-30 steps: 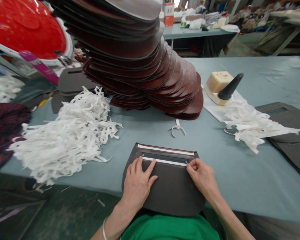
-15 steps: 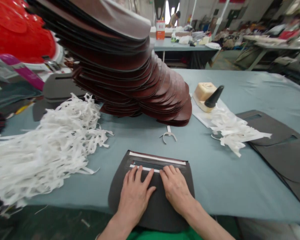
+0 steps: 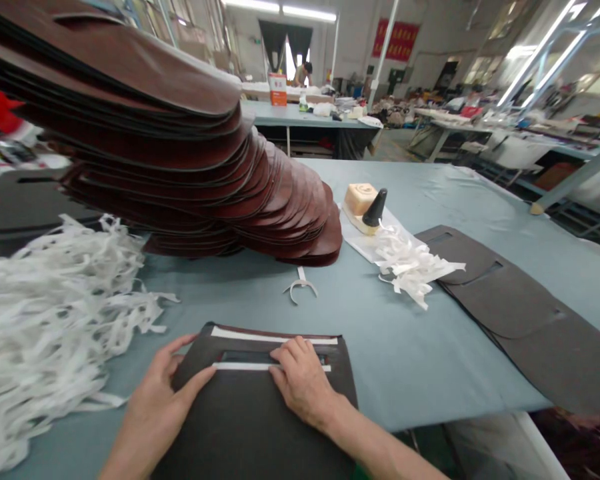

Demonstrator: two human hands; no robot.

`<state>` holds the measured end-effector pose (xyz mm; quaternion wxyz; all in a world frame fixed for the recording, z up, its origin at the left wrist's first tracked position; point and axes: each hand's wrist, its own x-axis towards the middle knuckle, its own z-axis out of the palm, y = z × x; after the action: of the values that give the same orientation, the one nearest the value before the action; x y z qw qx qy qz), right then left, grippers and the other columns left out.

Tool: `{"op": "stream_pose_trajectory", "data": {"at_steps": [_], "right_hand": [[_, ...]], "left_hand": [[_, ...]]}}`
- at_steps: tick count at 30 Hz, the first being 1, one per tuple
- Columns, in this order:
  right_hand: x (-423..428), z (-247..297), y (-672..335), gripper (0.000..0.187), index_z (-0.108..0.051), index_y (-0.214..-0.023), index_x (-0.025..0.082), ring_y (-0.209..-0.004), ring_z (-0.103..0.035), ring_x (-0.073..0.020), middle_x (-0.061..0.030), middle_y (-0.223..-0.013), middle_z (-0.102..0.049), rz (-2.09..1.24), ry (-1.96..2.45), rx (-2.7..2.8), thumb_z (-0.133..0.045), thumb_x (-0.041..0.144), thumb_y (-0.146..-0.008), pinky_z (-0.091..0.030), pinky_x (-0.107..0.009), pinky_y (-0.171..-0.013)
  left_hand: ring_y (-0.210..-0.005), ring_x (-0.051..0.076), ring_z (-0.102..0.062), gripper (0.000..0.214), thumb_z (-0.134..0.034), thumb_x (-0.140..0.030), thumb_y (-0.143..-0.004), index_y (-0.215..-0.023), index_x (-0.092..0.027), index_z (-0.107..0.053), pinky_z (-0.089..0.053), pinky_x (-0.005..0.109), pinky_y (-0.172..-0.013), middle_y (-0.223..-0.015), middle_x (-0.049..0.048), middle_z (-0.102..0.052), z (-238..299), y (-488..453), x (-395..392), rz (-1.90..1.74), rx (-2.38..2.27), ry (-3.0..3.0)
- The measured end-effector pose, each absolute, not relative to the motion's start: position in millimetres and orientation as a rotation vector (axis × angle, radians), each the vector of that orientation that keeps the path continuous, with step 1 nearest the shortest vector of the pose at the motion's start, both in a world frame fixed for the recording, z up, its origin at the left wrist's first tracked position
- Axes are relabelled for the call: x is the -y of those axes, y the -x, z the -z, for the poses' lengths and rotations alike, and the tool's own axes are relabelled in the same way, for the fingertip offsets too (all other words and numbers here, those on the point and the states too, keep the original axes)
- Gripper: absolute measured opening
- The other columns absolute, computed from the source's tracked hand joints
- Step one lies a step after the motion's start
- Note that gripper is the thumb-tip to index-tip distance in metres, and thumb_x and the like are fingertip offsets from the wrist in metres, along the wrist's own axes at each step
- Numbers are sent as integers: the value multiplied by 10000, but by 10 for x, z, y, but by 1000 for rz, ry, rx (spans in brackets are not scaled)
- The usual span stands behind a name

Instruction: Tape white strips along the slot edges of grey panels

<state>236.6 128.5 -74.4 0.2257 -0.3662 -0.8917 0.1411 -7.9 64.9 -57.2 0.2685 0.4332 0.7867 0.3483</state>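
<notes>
A dark grey leather-like panel (image 3: 240, 420) with a long slot lies in front of me. One white tape strip (image 3: 275, 336) runs along its far edge, another white strip (image 3: 235, 366) along the slot's near side. My left hand (image 3: 165, 393) grips the panel's left edge, thumb on top and fingers at the side, partly hidden. Over the slot's right half rests my right hand (image 3: 303, 380), fingers curled together and thumb bent at the near strip. Whatever is under those fingertips is hidden.
A tall leaning stack of brown leather pieces (image 3: 205, 173) stands beyond the panel. White strip scraps (image 3: 55, 327) heap at left. At right are a yellowish block (image 3: 361, 199), a black cone (image 3: 376, 208), more scraps (image 3: 415, 267) and dark slotted panels (image 3: 520, 300).
My left hand has gone from lying flat on the panel to gripping its left edge. The right hand's fingers have curled over the slot. The view has turned right and tilted up.
</notes>
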Motion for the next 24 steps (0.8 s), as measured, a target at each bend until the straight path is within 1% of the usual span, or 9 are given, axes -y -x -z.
{"op": "stream_pose_trajectory", "data": {"at_steps": [2,5,7,10,13,17,19,22,24], "right_hand": [[-1300,746,-2430,160,-555,-954,176,-857,-465,-187,-51,-881,-572,-362,1045,2426,-454,289,-903,-360,-344,-789],[-1309,735,-2506,183,-559,-822,176,-796,-473,-169,-41,-800,-562,-297,1093,2431,-416,235,-919,-346,-326,-766],[-1315,729,-2495,203,-568,-799,174,-782,-478,-168,-45,-789,-559,-249,1096,2458,-416,226,-922,-341,-318,-749],[-1324,735,-2333,197,-586,-814,169,-795,-485,-183,-57,-788,-560,-184,1087,2481,-438,249,-918,-338,-321,-746],[-1316,745,-2030,186,-592,-832,173,-818,-482,-197,-65,-805,-559,-152,1066,2501,-441,245,-915,-335,-326,-741],[-1313,768,-1605,158,-596,-875,184,-859,-473,-205,-73,-866,-560,-161,1000,2544,-441,188,-901,-334,-331,-733],[-1317,784,-1463,154,-598,-940,184,-883,-466,-208,-75,-914,-560,-186,955,2568,-458,154,-883,-340,-334,-740],[-1307,792,-1371,199,-587,-1023,164,-899,-454,-210,-81,-952,-554,-204,884,2599,-474,122,-865,-352,-336,-758],[-1289,781,-1372,204,-587,-1021,146,-885,-449,-211,-87,-936,-549,-165,846,2615,-461,108,-866,-360,-339,-760]], "left_hand": [[-842,252,-644,701,-624,-553,-704,-1294,-254,-395,-527,403,-752,-949,48,-637,524,139,-697,-986,-2166,-1159],[-878,273,-603,666,-604,-540,-725,-1256,-180,-424,-486,459,-808,-959,74,-600,547,153,-715,-968,-2393,-1384],[-959,284,-554,567,-613,-476,-747,-1188,-150,-469,-442,486,-869,-1024,104,-561,614,90,-674,-924,-2460,-1650],[-962,234,-532,311,-558,-330,-831,-1096,-177,-499,-448,419,-849,-1031,82,-547,728,-80,-595,-847,-2347,-1778],[-968,217,-518,209,-559,-274,-836,-1021,-188,-512,-436,400,-854,-1023,66,-541,773,-218,-550,-904,-2375,-1743],[-981,208,-513,211,-575,-248,-829,-1017,-180,-507,-432,386,-867,-1021,65,-541,733,-249,-527,-951,-2359,-1702],[-1049,214,-499,257,-550,-220,-845,-1091,-176,-491,-423,392,-895,-1095,83,-535,718,-239,-527,-929,-2348,-1723],[-1159,208,-456,361,-473,-147,-877,-1234,-190,-433,-398,399,-956,-1230,94,-507,722,-242,-532,-864,-2292,-1841],[-1159,195,-465,355,-430,-123,-894,-1240,-200,-446,-400,388,-965,-1219,81,-532,737,-256,-532,-817,-2248,-1918]]}}
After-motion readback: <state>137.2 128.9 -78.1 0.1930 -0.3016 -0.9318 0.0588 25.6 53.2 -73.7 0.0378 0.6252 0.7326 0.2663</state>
